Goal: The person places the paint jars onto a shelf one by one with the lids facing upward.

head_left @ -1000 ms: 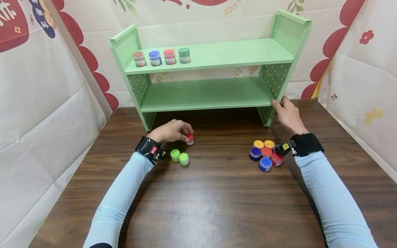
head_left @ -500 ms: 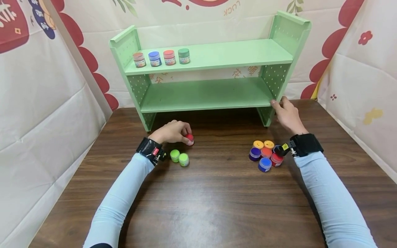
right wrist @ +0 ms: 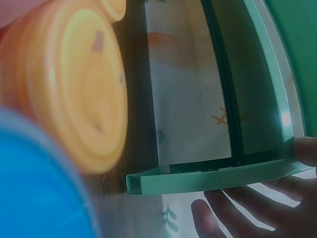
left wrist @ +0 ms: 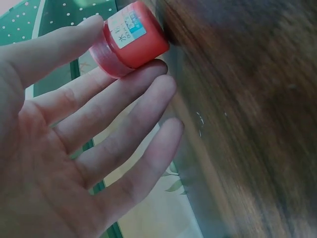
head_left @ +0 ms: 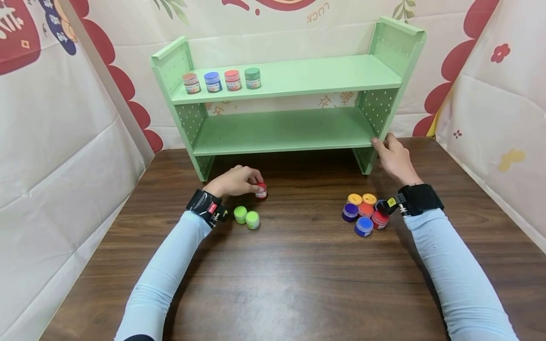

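My left hand (head_left: 236, 182) pinches a small red paint jar (head_left: 261, 191) between thumb and fingers, low at the table beneath the shelf's left half. In the left wrist view this jar (left wrist: 143, 42) shows a white and blue label; its other fingers are spread loosely. Two light-green jars (head_left: 253, 219) stand just in front of that hand. My right hand (head_left: 396, 160) grips the right side panel of the green two-tier shelf (head_left: 281, 130), thumb at the front edge and fingers behind. The right wrist view shows the fingers (right wrist: 242, 210) along the panel's outer side.
Brown, blue, red and dark-green jars (head_left: 252, 78) line the upper tier's left end. Several orange, purple, red and blue jars (head_left: 364, 226) cluster on the wooden table (head_left: 273, 284) by the right wrist. Printed cloth (head_left: 77, 189) hangs around the table.
My left thumb and fingers have shifted slightly on the red paint jar, and more of its label side shows. My right hand has stayed on the shelf.
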Demonstrator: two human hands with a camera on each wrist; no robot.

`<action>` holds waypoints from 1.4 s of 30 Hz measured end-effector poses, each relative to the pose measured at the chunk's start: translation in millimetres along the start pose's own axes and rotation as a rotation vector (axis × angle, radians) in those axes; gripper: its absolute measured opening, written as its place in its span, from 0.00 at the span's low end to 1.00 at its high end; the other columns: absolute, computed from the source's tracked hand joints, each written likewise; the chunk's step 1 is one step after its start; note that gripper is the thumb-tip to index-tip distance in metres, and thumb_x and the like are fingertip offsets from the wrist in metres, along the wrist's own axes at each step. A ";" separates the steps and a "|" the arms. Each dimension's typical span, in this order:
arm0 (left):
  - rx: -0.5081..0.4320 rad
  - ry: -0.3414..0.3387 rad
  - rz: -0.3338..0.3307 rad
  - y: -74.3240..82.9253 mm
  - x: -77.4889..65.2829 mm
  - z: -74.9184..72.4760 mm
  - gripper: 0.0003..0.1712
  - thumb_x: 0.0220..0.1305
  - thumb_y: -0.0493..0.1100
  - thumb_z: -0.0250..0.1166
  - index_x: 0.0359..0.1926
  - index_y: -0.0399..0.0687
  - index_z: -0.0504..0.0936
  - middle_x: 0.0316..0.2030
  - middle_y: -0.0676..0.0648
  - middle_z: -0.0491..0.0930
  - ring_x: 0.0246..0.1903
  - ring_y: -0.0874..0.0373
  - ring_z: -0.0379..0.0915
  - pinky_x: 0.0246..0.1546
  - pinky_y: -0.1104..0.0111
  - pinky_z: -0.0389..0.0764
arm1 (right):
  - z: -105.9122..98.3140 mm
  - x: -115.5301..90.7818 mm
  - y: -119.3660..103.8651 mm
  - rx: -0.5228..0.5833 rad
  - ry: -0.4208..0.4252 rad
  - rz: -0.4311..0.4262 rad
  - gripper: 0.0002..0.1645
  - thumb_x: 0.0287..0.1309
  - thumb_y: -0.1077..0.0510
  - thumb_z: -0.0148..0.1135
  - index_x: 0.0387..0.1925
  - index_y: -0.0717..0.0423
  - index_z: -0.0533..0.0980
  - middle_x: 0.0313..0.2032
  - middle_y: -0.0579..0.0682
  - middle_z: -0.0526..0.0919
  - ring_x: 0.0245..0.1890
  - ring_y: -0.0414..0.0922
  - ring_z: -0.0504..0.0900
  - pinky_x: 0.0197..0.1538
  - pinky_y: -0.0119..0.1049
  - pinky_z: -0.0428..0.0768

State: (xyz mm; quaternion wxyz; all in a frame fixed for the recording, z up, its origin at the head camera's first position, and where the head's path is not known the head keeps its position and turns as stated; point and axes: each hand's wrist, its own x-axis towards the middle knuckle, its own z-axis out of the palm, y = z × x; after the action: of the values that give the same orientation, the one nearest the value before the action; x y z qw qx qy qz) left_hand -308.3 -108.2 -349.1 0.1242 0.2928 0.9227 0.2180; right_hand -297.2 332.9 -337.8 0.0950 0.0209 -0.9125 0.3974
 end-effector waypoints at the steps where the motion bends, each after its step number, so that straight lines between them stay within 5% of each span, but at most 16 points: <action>1: 0.005 0.002 0.001 -0.1 0.3 0.2 0.16 0.69 0.50 0.69 0.53 0.49 0.84 0.44 0.48 0.87 0.45 0.55 0.82 0.49 0.60 0.80 | -0.1 -0.3 -0.1 0.002 -0.001 0.000 0.45 0.76 0.31 0.36 0.76 0.61 0.57 0.64 0.71 0.74 0.29 0.23 0.73 0.32 0.24 0.76; 14: 0.041 0.063 0.031 0.9 2.2 -1.2 0.17 0.68 0.48 0.69 0.54 0.47 0.84 0.44 0.47 0.88 0.44 0.55 0.81 0.48 0.61 0.80 | -1.3 -0.6 -1.3 0.011 -0.003 0.008 0.44 0.76 0.31 0.36 0.75 0.61 0.58 0.64 0.71 0.74 0.29 0.24 0.74 0.33 0.26 0.77; 24: 0.053 0.200 0.066 17.2 -6.0 -9.3 0.18 0.69 0.50 0.68 0.54 0.49 0.84 0.42 0.49 0.88 0.38 0.57 0.80 0.39 0.64 0.77 | -0.1 -0.4 0.9 -0.004 0.006 -0.003 0.44 0.76 0.31 0.36 0.74 0.61 0.58 0.62 0.71 0.75 0.29 0.26 0.74 0.33 0.25 0.75; 30: -0.030 0.286 0.130 28.6 -10.9 -18.9 0.19 0.68 0.51 0.69 0.56 0.50 0.84 0.43 0.49 0.87 0.33 0.58 0.82 0.37 0.64 0.79 | 3.5 -1.3 2.1 -0.033 0.015 -0.017 0.43 0.76 0.30 0.36 0.70 0.61 0.62 0.55 0.68 0.77 0.29 0.34 0.77 0.35 0.30 0.74; 35: -0.107 0.374 0.241 43.7 -6.8 -38.6 0.19 0.68 0.48 0.69 0.56 0.48 0.85 0.44 0.48 0.89 0.30 0.59 0.83 0.33 0.67 0.80 | 4.3 -2.8 4.0 -0.033 0.014 -0.011 0.42 0.76 0.31 0.36 0.68 0.62 0.63 0.54 0.67 0.77 0.30 0.33 0.76 0.36 0.30 0.74; 42: -0.170 0.616 0.372 79.4 0.1 -92.5 0.19 0.68 0.46 0.70 0.57 0.44 0.84 0.47 0.45 0.89 0.24 0.58 0.82 0.25 0.71 0.80 | 1.5 -0.7 4.7 -0.037 0.031 -0.022 0.42 0.76 0.31 0.36 0.68 0.62 0.63 0.52 0.68 0.78 0.25 0.31 0.76 0.35 0.31 0.73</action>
State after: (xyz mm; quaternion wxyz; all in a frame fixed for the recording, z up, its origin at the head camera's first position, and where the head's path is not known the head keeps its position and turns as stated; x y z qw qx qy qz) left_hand -302.8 -80.4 -230.6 -0.1772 0.3649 0.8263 0.3907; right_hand -297.3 335.0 -342.3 0.1138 0.0230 -0.9178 0.3797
